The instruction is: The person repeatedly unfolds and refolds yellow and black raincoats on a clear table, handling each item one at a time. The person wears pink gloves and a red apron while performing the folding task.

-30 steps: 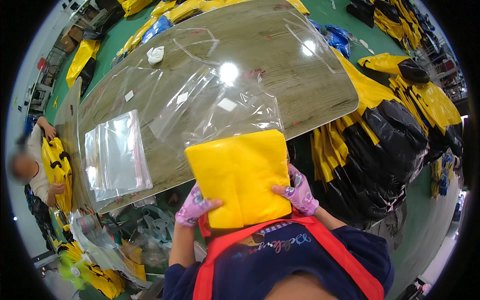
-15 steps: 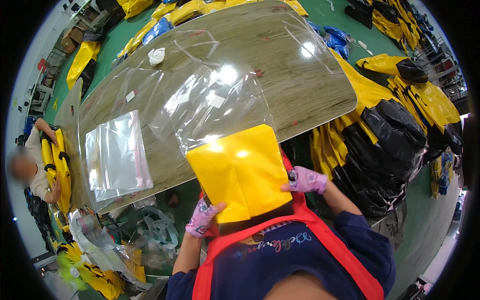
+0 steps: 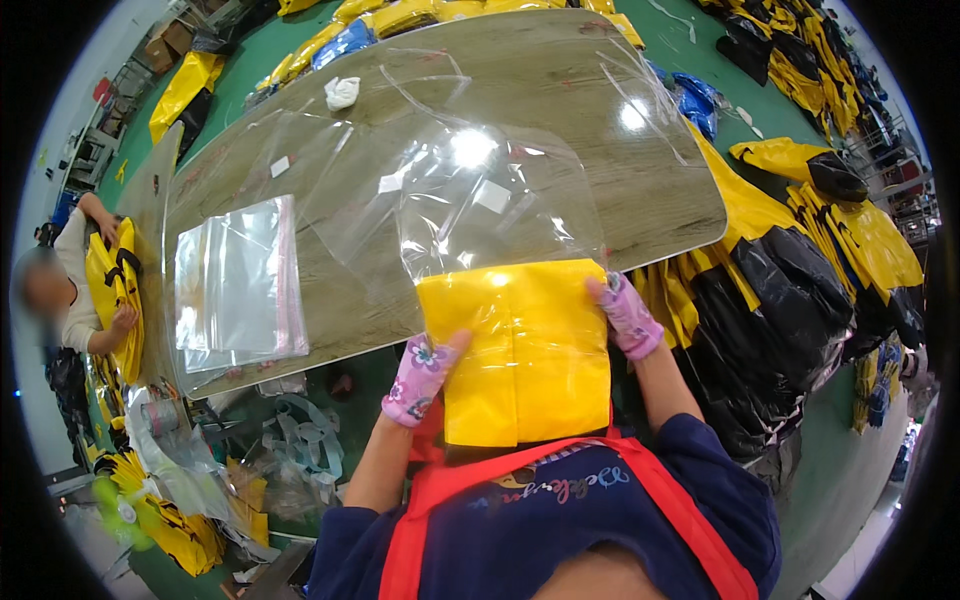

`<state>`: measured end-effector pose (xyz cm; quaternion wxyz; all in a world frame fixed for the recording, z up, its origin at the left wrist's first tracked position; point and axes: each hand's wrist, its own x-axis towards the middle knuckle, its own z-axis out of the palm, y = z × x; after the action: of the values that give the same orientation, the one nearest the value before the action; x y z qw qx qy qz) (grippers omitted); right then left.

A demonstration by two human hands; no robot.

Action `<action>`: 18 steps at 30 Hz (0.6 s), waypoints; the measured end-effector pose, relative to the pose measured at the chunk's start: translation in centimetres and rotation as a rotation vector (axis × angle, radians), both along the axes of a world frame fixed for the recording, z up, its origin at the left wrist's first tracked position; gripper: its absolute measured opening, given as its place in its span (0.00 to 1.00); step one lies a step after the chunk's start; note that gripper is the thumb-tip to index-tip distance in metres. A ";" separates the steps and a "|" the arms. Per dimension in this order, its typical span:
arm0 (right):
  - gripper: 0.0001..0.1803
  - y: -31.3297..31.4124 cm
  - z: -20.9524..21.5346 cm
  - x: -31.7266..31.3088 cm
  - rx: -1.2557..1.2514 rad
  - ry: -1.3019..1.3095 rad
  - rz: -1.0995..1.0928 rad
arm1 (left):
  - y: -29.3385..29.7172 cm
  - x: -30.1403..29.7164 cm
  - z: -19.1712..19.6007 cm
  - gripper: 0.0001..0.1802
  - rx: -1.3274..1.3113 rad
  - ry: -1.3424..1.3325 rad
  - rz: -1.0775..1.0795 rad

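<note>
My left hand [image 3: 424, 376], in a pink flowered fingerless glove, grips the left edge of a folded yellow bundle [image 3: 520, 350], thumb on top. On its upper right edge my right hand [image 3: 630, 315], gloved alike, closes with the thumb in front. A dark strip shows at the bundle's bottom, against my body. A clear plastic bag [image 3: 540, 215] reaches from the bundle's top onto the table; thin creases over the yellow suggest film on it, but how far it covers I cannot tell. Left of it lies a stack of clear bags [image 3: 240, 285].
The wood-patterned table [image 3: 650, 215] carries a crumpled white wad [image 3: 342, 93] and loose film. Yellow-and-black goods [image 3: 770, 290] are heaped at the right. At the far left a co-worker's hands [image 3: 122, 318] handle a yellow piece. A green fan [image 3: 125, 510] stands lower left.
The yellow bundle has turned straighter and shifted slightly right. My right hand has moved up along its edge, and my left hand has moved up too. The clear bag has spread and swung right.
</note>
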<state>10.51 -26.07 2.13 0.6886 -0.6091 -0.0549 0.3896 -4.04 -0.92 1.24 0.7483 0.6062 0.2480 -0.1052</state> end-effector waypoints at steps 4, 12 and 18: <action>0.33 -1.9 -1.8 -5.7 -0.217 -0.121 0.078 | -0.4 -3.9 -1.7 0.24 -0.178 0.047 0.027; 0.49 -0.1 1.3 -5.9 0.052 -0.108 -0.147 | 0.3 -5.0 0.0 0.46 -0.164 -0.148 -0.059; 0.42 -2.0 -0.6 -7.8 0.177 0.199 0.113 | -0.9 -8.7 -5.9 0.42 0.019 -0.149 0.204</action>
<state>2.76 -28.08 1.53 0.7187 -0.5001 -0.0549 0.4799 -12.77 -1.81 -4.70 0.7658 0.5909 0.2530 0.0191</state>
